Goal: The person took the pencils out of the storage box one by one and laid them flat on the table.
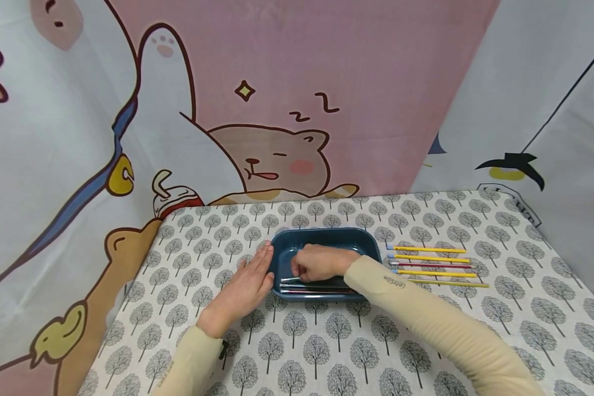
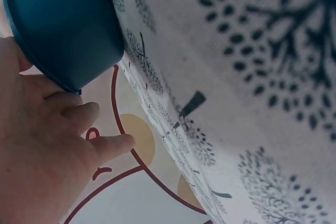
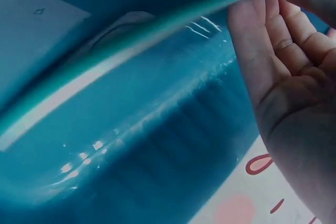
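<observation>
Cream sleeves (image 1: 443, 333) cross the lower part of the head view, the right one printed with a small word that looks to begin "Lets", the rest too fine to read. On the backdrop (image 1: 401, 99), two Z-shaped marks float above a sleeping bear, and letters like "HT" show at the right. I lay my left hand (image 1: 245, 283) against the left end of a dark blue tray (image 1: 326, 237), fingers straight. My right hand (image 1: 322, 264) bends down into the tray, pinching a pencil (image 1: 289, 280); other pencils lie along the near wall. Right of the tray, four yellow pencils (image 1: 428, 258) and a dark red one (image 1: 433, 265) rest on the tree-patterned cloth (image 1: 317, 352).

From the left wrist, my palm faces the camera beside the tray's corner, one finger stretched past it.

From the right wrist, my thumb and fingertips pinch the end of the green-and-white pencil, slanted over the glossy tray.
</observation>
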Motion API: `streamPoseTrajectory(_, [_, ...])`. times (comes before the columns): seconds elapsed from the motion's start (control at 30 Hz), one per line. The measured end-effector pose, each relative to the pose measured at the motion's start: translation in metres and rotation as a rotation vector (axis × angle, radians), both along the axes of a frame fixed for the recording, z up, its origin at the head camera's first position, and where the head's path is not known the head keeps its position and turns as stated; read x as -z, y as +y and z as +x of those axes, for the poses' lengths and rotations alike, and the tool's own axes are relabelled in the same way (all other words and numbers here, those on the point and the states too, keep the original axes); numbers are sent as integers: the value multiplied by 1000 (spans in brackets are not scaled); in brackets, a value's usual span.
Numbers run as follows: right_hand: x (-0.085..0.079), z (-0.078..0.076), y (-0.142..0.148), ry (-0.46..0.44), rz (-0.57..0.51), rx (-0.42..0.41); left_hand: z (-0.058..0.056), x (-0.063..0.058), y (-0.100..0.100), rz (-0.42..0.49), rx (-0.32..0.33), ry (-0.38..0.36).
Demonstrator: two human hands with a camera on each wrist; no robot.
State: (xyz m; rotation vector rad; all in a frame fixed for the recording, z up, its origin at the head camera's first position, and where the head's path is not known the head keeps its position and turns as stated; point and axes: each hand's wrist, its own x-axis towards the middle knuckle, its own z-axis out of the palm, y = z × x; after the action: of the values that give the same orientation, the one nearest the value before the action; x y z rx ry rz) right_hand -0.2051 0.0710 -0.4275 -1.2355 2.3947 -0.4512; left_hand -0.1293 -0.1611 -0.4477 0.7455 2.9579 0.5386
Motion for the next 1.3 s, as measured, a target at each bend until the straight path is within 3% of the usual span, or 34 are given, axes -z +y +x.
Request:
streamPoseTrajectory(0.33, [-16,-1,6,28,-60,2,-1,1,1,3,-3,4])
streamPoseTrajectory(0.83, [-44,3,33,37,-319,73,0,2,2,14,-4,-17])
streamPoseTrajectory(1.3, [-80,26,67,112,-498,174,1,0,2,5,-9,-4])
